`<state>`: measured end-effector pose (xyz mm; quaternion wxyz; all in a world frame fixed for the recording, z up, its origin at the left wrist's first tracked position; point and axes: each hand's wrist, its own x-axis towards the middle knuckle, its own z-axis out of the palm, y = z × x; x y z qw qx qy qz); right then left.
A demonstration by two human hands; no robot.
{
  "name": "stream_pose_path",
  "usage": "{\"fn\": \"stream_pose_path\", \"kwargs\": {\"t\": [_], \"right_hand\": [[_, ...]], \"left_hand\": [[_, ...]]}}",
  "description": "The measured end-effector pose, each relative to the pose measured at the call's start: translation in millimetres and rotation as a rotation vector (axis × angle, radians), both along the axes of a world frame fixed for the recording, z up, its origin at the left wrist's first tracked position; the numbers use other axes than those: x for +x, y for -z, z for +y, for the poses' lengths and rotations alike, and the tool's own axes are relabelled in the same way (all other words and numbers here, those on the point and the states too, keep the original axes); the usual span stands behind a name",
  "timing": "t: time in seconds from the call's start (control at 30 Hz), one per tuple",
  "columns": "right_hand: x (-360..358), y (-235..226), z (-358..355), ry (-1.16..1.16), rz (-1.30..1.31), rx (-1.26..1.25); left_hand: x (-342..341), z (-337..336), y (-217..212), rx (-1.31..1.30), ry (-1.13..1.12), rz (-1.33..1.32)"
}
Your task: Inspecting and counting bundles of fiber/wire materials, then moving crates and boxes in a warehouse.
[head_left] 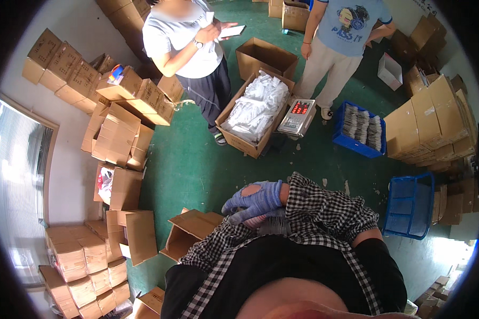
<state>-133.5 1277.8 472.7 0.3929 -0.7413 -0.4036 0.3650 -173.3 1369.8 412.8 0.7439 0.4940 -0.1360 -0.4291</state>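
Observation:
My right hand (256,196), in a blue-grey knitted glove with a patch of bare skin showing on its back, lies in front of my body. Its fingers stretch toward the left with the thumb apart, and nothing shows in them. Beneath it is my left hand (256,221), of which only a small pinkish, striped part shows; its fingers are hidden. Beside that hand, against my checked apron, is a greyish, see-through bundle (274,226) of thin strips. Whether my left hand holds it is unclear.
Ahead stand a carton (238,144) of white packets, a scale (298,118) with a red display and a blue crate (339,133) of grey bundles. Two people stand behind them; one holds a phone (232,32). Cartons (69,250) line both sides; a blue cart (410,204) is at right.

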Motion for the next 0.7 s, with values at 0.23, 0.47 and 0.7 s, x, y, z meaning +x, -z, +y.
{"fn": "stream_pose_path", "kwargs": {"t": [0.23,0.47,0.7], "right_hand": [[15.4,-0.5,-70.4,0.661,0.284,0.764],[-35.7,61.3,-66.6,0.51,0.552,0.912],[-66.1,58.2,-68.5,0.556,0.787,0.955]], "left_hand": [[17.4,8.2,-38.6,-0.06,0.06,0.196],[37.0,7.8,-63.9,-0.027,-0.321,0.053],[31.0,-14.5,-64.4,-0.048,-0.367,0.056]]}}
